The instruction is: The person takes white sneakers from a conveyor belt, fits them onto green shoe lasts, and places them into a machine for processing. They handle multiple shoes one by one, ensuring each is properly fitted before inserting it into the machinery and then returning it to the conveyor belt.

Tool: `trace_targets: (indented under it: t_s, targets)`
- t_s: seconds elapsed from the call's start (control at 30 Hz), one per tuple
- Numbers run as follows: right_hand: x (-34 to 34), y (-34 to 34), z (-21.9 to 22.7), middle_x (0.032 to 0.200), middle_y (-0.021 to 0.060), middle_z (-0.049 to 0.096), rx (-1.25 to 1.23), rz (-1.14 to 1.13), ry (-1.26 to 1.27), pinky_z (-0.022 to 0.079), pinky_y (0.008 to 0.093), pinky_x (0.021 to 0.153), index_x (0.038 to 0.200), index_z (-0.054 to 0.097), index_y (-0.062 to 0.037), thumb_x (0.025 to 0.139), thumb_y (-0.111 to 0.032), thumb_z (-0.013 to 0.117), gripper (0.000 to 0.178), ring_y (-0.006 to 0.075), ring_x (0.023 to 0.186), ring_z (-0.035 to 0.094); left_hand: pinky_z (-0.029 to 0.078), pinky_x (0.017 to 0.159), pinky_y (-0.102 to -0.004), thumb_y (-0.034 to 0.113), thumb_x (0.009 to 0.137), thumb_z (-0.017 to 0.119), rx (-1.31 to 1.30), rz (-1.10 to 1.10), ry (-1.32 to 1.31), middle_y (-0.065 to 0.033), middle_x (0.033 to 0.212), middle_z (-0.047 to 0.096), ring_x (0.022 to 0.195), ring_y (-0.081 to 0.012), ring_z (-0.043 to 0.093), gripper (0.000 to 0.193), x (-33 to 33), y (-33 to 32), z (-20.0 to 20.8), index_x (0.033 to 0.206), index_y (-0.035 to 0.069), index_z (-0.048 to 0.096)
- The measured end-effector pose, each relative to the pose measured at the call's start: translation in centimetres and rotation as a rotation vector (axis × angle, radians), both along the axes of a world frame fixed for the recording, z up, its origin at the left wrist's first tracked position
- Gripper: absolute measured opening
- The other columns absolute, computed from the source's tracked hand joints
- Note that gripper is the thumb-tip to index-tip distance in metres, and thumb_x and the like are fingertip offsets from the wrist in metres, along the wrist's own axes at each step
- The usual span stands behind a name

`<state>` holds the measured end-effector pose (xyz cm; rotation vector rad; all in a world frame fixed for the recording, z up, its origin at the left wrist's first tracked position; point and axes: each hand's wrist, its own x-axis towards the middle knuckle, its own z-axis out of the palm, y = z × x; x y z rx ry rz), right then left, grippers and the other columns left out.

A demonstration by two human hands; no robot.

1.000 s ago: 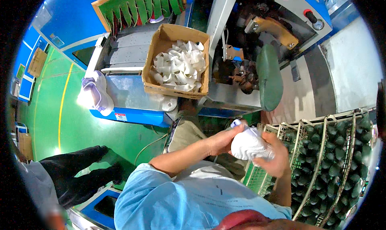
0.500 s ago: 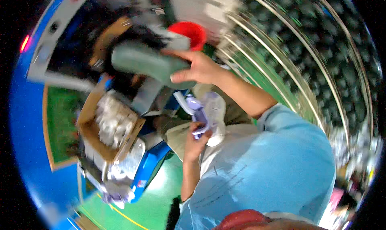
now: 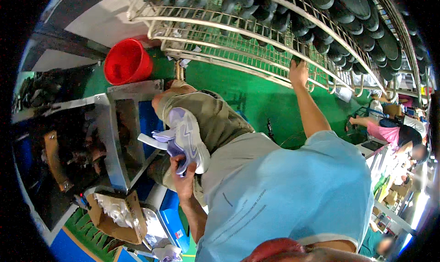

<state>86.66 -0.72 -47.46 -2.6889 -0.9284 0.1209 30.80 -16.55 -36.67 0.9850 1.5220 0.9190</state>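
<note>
My left hand (image 3: 182, 174) is closed on the heel end of a white and lavender sneaker (image 3: 190, 140), which rests by my thigh with its toe pointing away and its tongue and strap pulled open. Stretched far out to the front right, my right hand (image 3: 299, 73) is at the edge of a wire rack (image 3: 238, 30). Its fingers are around the near end of a dark shoe last (image 3: 297, 60); the rest of that last is hard to make out among the rails. Many dark shoe lasts (image 3: 353, 26) fill the rack's upper shelves.
A red bucket (image 3: 127, 62) stands at the far left, behind a metal-framed machine (image 3: 117, 143). Nearer, a cardboard box (image 3: 120, 216) holds crumpled white paper, next to a blue bin (image 3: 174, 218) and another lavender shoe (image 3: 167, 253). Other people (image 3: 389, 131) work at the far right.
My view has turned right toward the rack. My right hand has carried the greyish-green shoe last from near the machine to the rack. My left hand still holds the sneaker.
</note>
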Motion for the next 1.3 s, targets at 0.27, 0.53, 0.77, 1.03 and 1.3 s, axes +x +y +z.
trace_targets:
  t_s: [0.27,0.53,0.77,1.03,1.3]
  targets:
    - [11.8,7.7,-6.4,0.117,0.0206,0.068,-0.414,0.010,-0.023,0.052,0.0471,0.088,0.131,0.057,-0.0018,0.101,-0.035,0.054,0.045,0.0390,0.105,0.064,0.042,0.092,-0.0308,0.019,0.082,0.081,-0.142,0.044,0.177,-0.0062,0.102,0.057,0.097,-0.0171,0.053,0.035,2.2,3.0,1.6,0.103,0.001,0.060]
    - [7.0,7.7,-9.7,0.119,0.0203,0.066,-0.434,0.273,-0.379,0.053,0.0474,0.087,0.126,0.063,-0.0035,0.102,-0.033,0.053,0.039,0.0355,0.104,0.064,0.039,0.095,-0.0375,0.054,0.079,0.083,0.060,0.713,0.103,-0.0113,0.111,0.064,0.100,-0.0188,0.056,0.060,-3.4,-7.5,10.0,0.093,0.002,0.058]
    - [-8.7,14.3,-10.8,0.121,0.0201,0.065,0.251,0.845,-0.781,0.054,0.0476,0.086,0.122,0.067,-0.0048,0.103,-0.031,0.053,0.036,0.0328,0.103,0.064,0.046,0.106,-0.0458,0.023,0.087,0.073,0.700,1.042,0.113,-0.0175,0.131,0.058,0.121,-0.0298,0.058,0.066,-13.6,-28.6,14.3,0.140,-0.006,0.047]
    - [-31.4,15.3,1.1,0.131,0.0174,0.062,-0.102,1.619,0.333,0.053,0.0426,0.091,0.136,0.060,-0.0040,0.104,-0.027,0.055,0.040,0.0320,0.115,0.062,0.050,0.098,-0.0410,0.061,0.078,0.070,-0.773,0.948,1.001,-0.0195,0.116,0.071,0.111,-0.0359,0.066,0.068,-25.1,-36.3,7.0,0.124,0.010,0.070]
    - [-39.9,12.6,5.6,0.125,0.0192,0.068,-0.155,1.898,0.294,0.056,0.0385,0.089,0.131,0.063,0.0017,0.103,-0.026,0.057,0.040,0.0303,0.109,0.068,0.054,0.089,-0.0445,0.062,0.076,0.069,-0.974,1.091,0.925,-0.0152,0.109,0.074,0.102,-0.0342,0.069,0.061,-17.9,-37.3,11.3,0.115,0.016,0.075]
